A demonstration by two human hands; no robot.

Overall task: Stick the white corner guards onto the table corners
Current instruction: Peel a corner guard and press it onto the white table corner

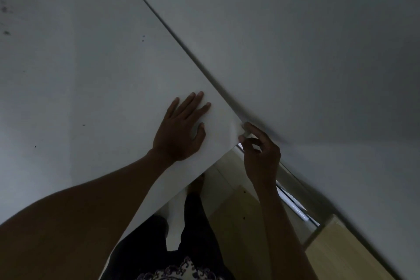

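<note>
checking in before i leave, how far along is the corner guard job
Done: nothing finished is visible; no other table corner is in view. In hand: the left hand lies flat on the white table while the right hand pinches at the near corner, apparently pressing a white corner guard, though it is dim there. Left: firming this one, then any remaining corners.

You see a white corner guard [246, 135], small and dim, sitting right against the white table [91, 75] corner.
</note>
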